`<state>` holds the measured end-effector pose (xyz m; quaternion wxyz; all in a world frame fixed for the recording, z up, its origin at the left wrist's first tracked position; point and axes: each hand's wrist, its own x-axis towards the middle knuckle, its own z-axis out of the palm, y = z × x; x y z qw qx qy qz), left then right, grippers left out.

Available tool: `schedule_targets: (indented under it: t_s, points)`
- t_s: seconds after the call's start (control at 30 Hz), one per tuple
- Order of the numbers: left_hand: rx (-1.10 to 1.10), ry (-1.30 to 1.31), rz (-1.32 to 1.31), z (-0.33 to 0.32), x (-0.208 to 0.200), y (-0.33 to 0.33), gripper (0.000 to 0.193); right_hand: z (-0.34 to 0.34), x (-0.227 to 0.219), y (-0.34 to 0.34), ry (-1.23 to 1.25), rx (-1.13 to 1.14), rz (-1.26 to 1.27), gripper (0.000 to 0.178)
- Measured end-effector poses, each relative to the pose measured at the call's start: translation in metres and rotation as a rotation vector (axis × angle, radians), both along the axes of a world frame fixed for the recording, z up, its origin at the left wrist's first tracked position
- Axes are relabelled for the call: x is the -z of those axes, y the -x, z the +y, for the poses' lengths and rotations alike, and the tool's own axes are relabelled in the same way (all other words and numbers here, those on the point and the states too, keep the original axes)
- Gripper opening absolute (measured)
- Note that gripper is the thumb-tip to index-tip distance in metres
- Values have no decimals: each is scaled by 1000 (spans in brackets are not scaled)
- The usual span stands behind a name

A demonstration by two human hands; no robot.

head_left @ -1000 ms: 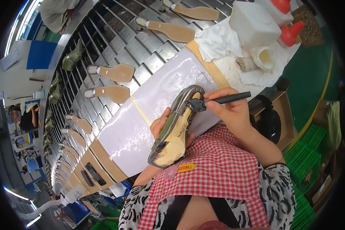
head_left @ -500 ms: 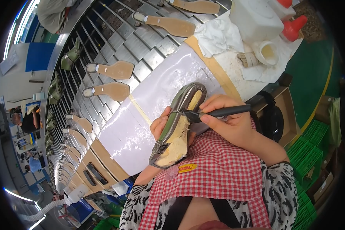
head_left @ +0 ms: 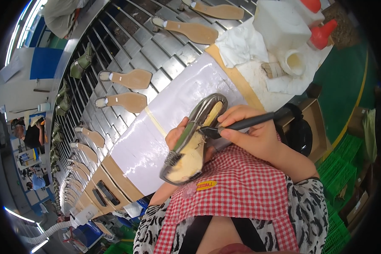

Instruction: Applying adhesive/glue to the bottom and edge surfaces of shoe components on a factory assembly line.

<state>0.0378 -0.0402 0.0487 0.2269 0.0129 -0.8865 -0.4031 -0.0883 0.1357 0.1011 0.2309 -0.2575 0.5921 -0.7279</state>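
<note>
My left hand (head_left: 175, 134) is wrapped round a green shoe upper (head_left: 187, 164) with a dark rim, its underside facing up and a pale sole area showing. Most of those fingers are behind the shoe. Between thumb and fingers, my right hand (head_left: 250, 128) grips a black-handled brush (head_left: 258, 120). The dark brush head touches the shoe's underside near its middle. Both hands are over the near edge of a shiny pale sheet (head_left: 146, 137), close to my checked apron (head_left: 237, 186).
Tan soles (head_left: 131, 79) lie spaced along a slatted metal conveyor (head_left: 148, 51); green uppers (head_left: 81, 63) line its far side. At the right are a white cloth (head_left: 241, 42), an open white pot (head_left: 294, 62) and a red-topped bottle (head_left: 322, 34). Green crates (head_left: 336, 169) stand below.
The brush head has shifted slightly down and left along the shoe's underside. The shoe's wide lower end has swung a little to the left, blurred by motion.
</note>
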Motion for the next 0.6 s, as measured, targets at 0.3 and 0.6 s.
schedule_targets:
  t_s: [0.3, 0.6]
  points:
    - [34, -1659, 88, -115, -64, 65, 43, 22, -39, 3, 143, 214, 24, 17]
    - [36, -1279, 134, -270, -98, 247, 44, 20, -34, 23, 112, 278, -72, 19]
